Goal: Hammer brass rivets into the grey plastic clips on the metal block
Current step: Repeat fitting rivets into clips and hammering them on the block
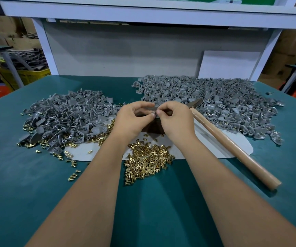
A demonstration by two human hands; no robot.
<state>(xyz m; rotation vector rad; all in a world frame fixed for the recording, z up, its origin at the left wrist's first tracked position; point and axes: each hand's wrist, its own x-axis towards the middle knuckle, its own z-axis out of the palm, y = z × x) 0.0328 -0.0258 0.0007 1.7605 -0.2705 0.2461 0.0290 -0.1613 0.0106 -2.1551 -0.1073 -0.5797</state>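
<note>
My left hand (133, 118) and my right hand (174, 120) meet over the dark metal block (152, 128), which they mostly hide. Between their fingertips they pinch a small grey plastic clip (154, 114). Whether a rivet is in it I cannot tell. A heap of brass rivets (148, 161) lies just in front of the block, between my forearms. The hammer (232, 145) lies on the table to the right, its wooden handle pointing toward me and its metal head (196, 102) behind my right hand.
A pile of grey clips (67, 116) with scattered rivets lies left of the block, a larger pile (215, 98) at the back right. A white sheet (215, 145) lies under the work spot on the green table (36, 184). A shelf frame stands behind.
</note>
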